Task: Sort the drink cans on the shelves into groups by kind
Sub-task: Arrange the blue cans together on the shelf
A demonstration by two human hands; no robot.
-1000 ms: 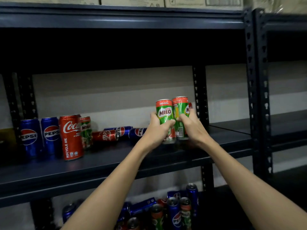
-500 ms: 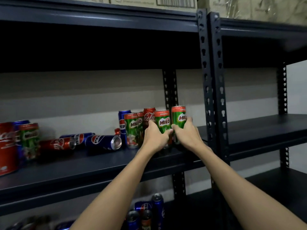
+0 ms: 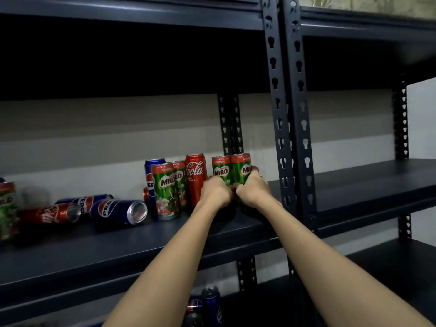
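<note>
My left hand [image 3: 215, 193] grips a green Milo can [image 3: 220, 169] and my right hand [image 3: 252, 191] grips a second Milo can [image 3: 240, 167] beside it, both upright at the right end of the middle shelf [image 3: 141, 241]. Just left stand an upright Coca-Cola can [image 3: 195, 178], two Milo cans [image 3: 165, 191] and a blue Pepsi can [image 3: 151, 175]. Further left lie a Pepsi can [image 3: 118, 211], another Pepsi can [image 3: 82, 201] and a Coca-Cola can [image 3: 47, 214] on their sides. A Milo can [image 3: 7, 208] stands at the left edge.
Dark perforated steel uprights [image 3: 290, 114] stand right of my hands. Beyond them a second shelf unit [image 3: 365, 185] has a bare board. Several cans [image 3: 207, 305] sit on the lower shelf below. A shelf board [image 3: 118, 10] runs overhead.
Both hands have carried the two Milo cans rightwards along the shelf and lowered them near the upright Coca-Cola can. The view has swung right.
</note>
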